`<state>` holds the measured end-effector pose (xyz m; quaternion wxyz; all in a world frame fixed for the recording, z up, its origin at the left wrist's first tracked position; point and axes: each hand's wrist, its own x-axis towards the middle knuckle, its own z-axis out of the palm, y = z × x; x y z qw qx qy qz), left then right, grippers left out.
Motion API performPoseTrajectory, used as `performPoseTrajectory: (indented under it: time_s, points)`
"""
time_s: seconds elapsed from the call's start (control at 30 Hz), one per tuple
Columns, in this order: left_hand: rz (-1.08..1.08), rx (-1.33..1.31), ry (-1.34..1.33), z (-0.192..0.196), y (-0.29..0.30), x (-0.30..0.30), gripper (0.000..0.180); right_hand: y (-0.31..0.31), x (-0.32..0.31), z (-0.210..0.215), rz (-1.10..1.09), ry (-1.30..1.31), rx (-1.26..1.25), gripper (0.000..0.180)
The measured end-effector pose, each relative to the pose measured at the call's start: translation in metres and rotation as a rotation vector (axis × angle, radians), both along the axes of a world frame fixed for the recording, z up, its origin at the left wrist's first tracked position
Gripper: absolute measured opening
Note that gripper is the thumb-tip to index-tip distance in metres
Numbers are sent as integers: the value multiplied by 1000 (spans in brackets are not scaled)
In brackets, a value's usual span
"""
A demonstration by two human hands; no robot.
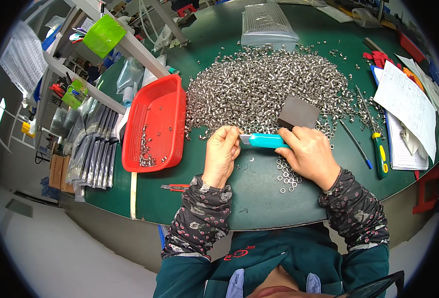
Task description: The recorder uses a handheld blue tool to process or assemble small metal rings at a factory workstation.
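My right hand [310, 153] is wrapped around the teal handle of a utility knife [268, 141], its blade pointing left. At the blade's tip, the fingers of my left hand [221, 155] are pinched together; whatever they hold is too small and too covered to make out. Just beyond my hands lies a broad heap of small shiny metal rings [264, 79]. A dark square block [299, 113] rests at the heap's near edge, above my right hand. Several loose rings [288, 180] are scattered beneath my right wrist, and small curled shavings [246, 166] dot the green tabletop [264, 208].
A red perforated basket [178, 119] with some rings inside stands to the left. Near it lies a red box cutter [175, 187]. On the right are a thin blue-tipped tool [356, 145], a green-and-yellow-handled screwdriver [380, 156] and papers [406, 102]. Bagged tubes [268, 25] lie behind the heap.
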<state>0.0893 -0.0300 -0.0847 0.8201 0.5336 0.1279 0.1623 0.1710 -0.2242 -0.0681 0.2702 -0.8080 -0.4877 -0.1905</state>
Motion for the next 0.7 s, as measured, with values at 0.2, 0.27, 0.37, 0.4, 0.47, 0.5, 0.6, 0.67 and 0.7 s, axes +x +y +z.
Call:
performPoseTrajectory:
  time_s: [0.2,0.27,0.37,0.4,0.47,0.5,0.6,0.67,0.7]
  points:
    - [27,67,25,2,-1,0,19,1,0,-1,-3,-29,9,28]
    - [19,85,31,2,0,0,19,1,-1,-1,-5,-30,5,28]
    - [14,110,41,1,1,0,18,1,-1,-1,-7,-35,1,28]
    - [13,117,42,1,1,0,19,0,-1,-1,-10,-39,-1,28]
    - [11,115,46,1,1,1,18,0,-1,0,-9,-40,-2,28]
    - [12,114,51,1,1,0,18,0,-1,0,-4,-40,-1,28]
    - [15,109,59,1,2,0,19,1,-1,1,-3,-51,-2,28]
    - [18,117,61,2,0,0,20,1,-1,1,-6,-54,-3,28]
    - [24,126,62,3,-1,0,22,1,-2,1,-6,-57,-3,29]
